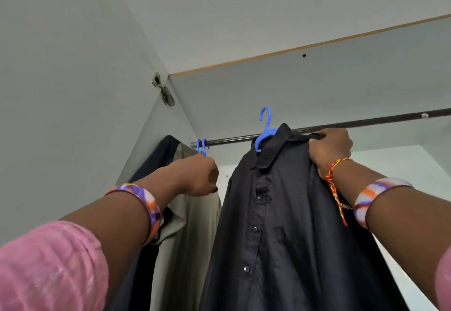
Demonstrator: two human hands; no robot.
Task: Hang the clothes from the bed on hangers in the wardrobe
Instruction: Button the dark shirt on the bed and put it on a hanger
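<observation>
Nearest the camera, two forearms reached up into the wardrobe, a pink sleeve (48,266) on the left arm and a patterned bangle (144,203) on each wrist; a red and yellow thread (333,184) was tied round the right wrist. The hands were well apart. The right hand (332,148) gripped the shoulder of a black shirt (280,225), fingers curled over the cloth and, by the look of it, over the end of the blue hanger (266,127) beneath. The shirt hung buttoned on that hanger, held up in front of the rail (366,121), the hook standing above it and not yet over it. The left hand (200,176) was curled just below two blue hooks (202,146) already on the rail, seemingly holding the garments there aside — whether it pinched cloth or a hanger could not be told.

Further back hung a beige garment (180,237) and a dark one (156,162) against the wardrobe's side wall, with a door hinge (163,91) above them and a shelf edge (305,47) overhead.

The shirt looked light, soft and rather slippery; it would likely slide off a tilted hanger. The safer hold would be at the hanger's neck below the hook, or across both shoulders — not the fabric alone.
</observation>
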